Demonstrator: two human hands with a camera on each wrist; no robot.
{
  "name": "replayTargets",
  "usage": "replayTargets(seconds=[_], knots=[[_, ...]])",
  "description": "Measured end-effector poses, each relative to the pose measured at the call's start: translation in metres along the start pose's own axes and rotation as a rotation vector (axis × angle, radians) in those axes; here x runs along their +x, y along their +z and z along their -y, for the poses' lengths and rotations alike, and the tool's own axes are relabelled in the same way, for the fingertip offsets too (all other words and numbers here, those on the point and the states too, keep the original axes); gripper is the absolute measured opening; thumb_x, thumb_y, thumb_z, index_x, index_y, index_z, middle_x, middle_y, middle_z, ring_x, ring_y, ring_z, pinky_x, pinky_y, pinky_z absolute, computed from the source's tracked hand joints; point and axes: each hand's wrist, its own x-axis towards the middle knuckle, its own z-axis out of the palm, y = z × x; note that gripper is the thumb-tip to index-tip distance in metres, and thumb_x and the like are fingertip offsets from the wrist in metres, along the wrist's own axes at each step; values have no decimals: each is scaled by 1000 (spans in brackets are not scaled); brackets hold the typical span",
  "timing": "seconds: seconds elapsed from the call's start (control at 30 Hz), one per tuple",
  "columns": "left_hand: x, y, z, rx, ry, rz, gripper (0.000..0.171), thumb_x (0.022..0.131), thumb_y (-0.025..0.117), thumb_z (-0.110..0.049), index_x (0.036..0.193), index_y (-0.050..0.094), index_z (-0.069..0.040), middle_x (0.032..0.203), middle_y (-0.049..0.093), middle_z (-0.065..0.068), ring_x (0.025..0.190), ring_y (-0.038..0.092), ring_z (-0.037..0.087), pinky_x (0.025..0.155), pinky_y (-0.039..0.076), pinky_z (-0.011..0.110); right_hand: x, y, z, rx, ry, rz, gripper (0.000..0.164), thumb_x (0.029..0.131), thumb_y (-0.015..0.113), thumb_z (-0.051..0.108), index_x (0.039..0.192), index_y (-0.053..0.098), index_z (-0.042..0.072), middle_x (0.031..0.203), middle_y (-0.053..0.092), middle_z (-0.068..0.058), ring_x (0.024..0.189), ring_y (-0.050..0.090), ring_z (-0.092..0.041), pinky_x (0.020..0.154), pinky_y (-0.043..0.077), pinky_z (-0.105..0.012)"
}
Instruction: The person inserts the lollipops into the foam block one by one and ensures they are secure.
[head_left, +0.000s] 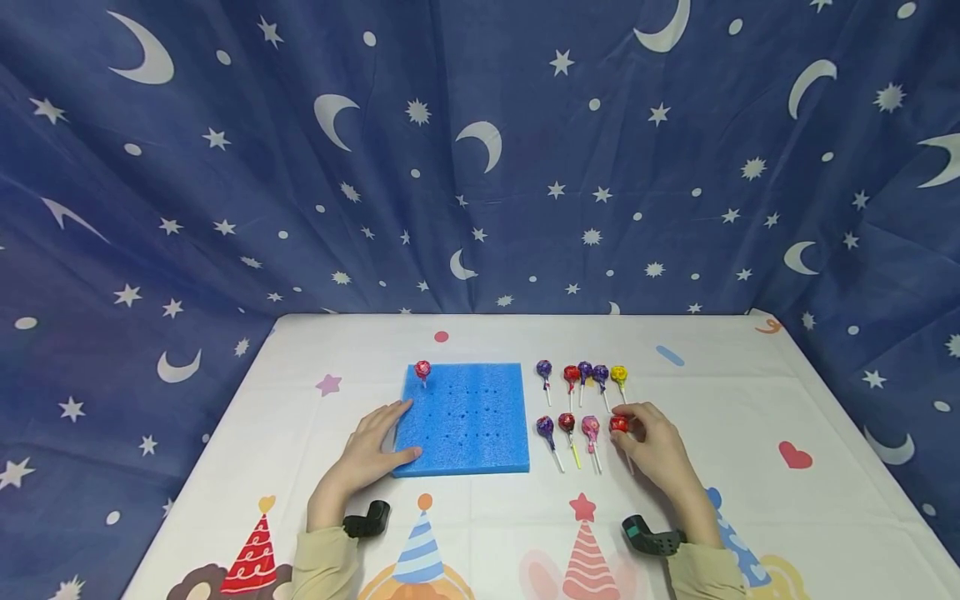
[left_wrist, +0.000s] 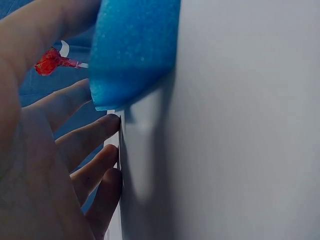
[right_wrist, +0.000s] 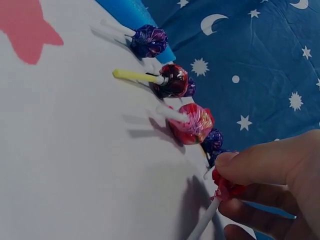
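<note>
A blue foam block (head_left: 465,454) with rows of small holes lies left of centre on the table. One pink-red lollipop (head_left: 423,369) stands upright in its far left corner. My left hand (head_left: 367,454) rests along the block's left edge, fingers spread and thumb over the near corner. My right hand (head_left: 656,442) pinches a red lollipop (right_wrist: 223,187) by its wrapped head between thumb and fingers; the white stick (right_wrist: 204,222) points down toward the near side. Just left of that hand lie a pink lollipop (head_left: 591,427), a dark red one (head_left: 567,423) with a yellow stick, and a purple one (head_left: 545,428).
Behind them lies a far row with a yellow lollipop (head_left: 618,374), a red one (head_left: 572,375) and several purple ones. A white printed cloth (head_left: 480,521) covers the table. A blue curtain (head_left: 525,233) with moons and stars hangs at the back and sides.
</note>
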Motion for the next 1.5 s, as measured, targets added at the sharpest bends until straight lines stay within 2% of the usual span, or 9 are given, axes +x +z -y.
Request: replayTargets(seconds=[0.17, 0.47, 0.73, 0.93, 1.33, 1.5], knots=[[0, 0, 1, -9, -6, -3, 81, 83, 69, -44, 151, 32, -20, 158, 27, 16, 146, 17, 42, 111, 14, 71, 1, -2, 5, 50, 3, -4, 34, 84, 71, 9, 117, 63, 7, 102, 62, -10, 88, 59, -22, 73, 49, -29], [0, -1, -1, -14, -20, 5, 80, 84, 68, -44, 151, 31, -20, 159, 26, 14, 147, 15, 41, 112, 12, 71, 1, -6, 13, 121, -62, -38, 33, 83, 71, 5, 115, 63, 6, 105, 62, -10, 95, 61, -24, 82, 55, -40], [-2, -2, 1, -7, -28, 4, 81, 84, 68, -45, 152, 30, -20, 159, 25, 16, 147, 15, 41, 112, 13, 71, 0, -11, 24, 153, -109, -27, 36, 82, 71, 4, 116, 63, 8, 108, 63, -7, 96, 62, -21, 85, 55, -38], [-2, -2, 1, 6, -5, -11, 80, 84, 68, -44, 151, 32, -18, 158, 28, 16, 146, 18, 43, 110, 15, 72, -2, -12, 35, 186, -135, -29, 37, 81, 70, -1, 116, 63, 7, 107, 63, -9, 97, 62, -24, 87, 54, -45], [1, -4, -2, 4, -6, 10, 80, 84, 67, -45, 151, 32, -19, 158, 27, 14, 147, 16, 41, 112, 13, 71, 8, 1, 64, 260, -245, 9, 36, 79, 72, -5, 112, 63, 6, 108, 64, -8, 94, 63, -22, 83, 56, -44], [0, -4, -3, 12, -14, 15, 79, 85, 67, -44, 151, 31, -19, 158, 27, 14, 147, 16, 41, 112, 13, 70, 11, 9, 77, 309, -270, 37, 35, 79, 72, -4, 111, 62, 9, 105, 64, -7, 95, 62, -22, 77, 58, -42]])
